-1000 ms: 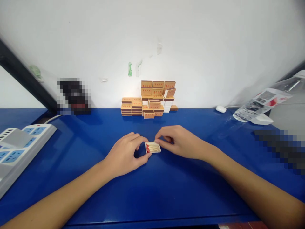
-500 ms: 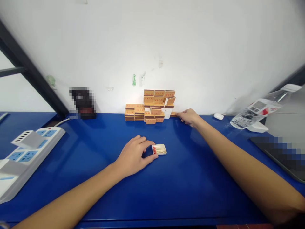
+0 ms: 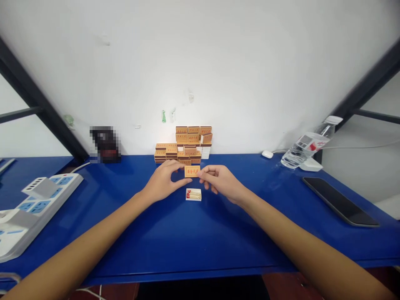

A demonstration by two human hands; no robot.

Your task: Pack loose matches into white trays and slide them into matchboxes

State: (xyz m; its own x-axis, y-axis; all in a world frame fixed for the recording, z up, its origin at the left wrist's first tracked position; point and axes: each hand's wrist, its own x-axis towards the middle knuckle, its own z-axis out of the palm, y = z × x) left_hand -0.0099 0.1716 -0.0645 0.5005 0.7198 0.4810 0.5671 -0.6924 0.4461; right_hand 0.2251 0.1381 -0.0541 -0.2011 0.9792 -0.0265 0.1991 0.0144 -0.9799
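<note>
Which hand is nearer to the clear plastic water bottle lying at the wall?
Right. The right hand is closer to the clear plastic water bottle; the left hand is farther left.

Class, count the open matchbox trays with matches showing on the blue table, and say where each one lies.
1. The open tray lies on the blue table, just below the matchbox sleeve held between both hands. Others may be hidden in the stack by the wall.
</note>
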